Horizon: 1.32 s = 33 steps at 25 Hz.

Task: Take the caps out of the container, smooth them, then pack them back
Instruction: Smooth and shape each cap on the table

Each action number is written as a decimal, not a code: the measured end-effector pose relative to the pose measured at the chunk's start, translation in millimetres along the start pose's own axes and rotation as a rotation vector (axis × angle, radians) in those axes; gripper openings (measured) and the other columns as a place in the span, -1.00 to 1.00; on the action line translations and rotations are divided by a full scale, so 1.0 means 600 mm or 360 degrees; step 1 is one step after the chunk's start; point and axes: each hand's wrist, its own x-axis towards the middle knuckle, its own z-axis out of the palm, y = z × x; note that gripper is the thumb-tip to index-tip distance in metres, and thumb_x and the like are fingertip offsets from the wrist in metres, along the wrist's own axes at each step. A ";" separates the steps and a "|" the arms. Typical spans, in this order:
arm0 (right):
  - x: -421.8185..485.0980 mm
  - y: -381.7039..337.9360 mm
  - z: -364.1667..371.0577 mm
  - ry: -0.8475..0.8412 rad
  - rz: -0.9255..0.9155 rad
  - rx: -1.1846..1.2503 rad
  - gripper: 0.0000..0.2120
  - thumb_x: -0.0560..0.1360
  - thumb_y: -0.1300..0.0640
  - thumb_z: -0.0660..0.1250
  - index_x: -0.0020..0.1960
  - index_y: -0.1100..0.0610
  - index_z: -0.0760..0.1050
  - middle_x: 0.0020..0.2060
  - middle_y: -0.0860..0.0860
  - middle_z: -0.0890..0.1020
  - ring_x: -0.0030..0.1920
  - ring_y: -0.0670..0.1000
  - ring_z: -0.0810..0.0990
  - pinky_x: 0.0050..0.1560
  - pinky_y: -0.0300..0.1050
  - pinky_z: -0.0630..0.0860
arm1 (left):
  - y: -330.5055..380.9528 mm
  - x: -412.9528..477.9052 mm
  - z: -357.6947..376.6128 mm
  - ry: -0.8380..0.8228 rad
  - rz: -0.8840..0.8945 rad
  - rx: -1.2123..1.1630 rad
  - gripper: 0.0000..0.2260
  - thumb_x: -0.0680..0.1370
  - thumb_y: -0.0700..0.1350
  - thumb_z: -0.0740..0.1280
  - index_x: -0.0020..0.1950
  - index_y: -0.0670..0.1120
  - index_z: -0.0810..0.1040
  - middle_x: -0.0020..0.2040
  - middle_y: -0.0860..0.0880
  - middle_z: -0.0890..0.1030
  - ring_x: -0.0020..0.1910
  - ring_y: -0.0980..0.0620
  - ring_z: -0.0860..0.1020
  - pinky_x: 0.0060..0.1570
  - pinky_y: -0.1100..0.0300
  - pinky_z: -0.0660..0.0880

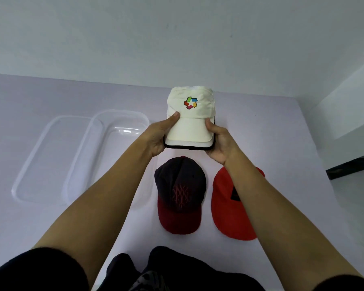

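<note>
I hold a white cap (190, 114) with a many-coloured logo and a black-edged brim above the pale table. My left hand (160, 136) grips the brim's left side and my right hand (220, 141) grips its right side, thumbs on top. Nearer to me a dark navy cap (180, 192) with a maroon brim lies flat. To its right lies a red cap (229, 208), partly hidden by my right forearm. A clear plastic container (118, 127) stands to the left, with no caps visible in it; my left forearm hides part of it.
The container's clear lid (44, 158) lies flat at its left. A white wall rises behind the table (282, 133). The table's right edge drops to a floor with a dark object (353, 166). My dark-clothed legs show at the bottom.
</note>
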 end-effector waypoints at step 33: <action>0.179 0.015 -0.127 0.0471 -0.0470 -0.1827 -0.39 0.50 0.05 0.35 0.46 0.04 0.18 0.36 0.01 0.31 -0.12 -0.15 0.50 -0.05 -0.43 0.42 | -0.049 0.206 -0.050 0.0657 0.0664 0.1577 -0.52 0.55 -0.04 0.27 0.45 -0.06 0.30 0.39 -0.07 0.36 0.26 -0.04 0.45 0.16 0.14 0.44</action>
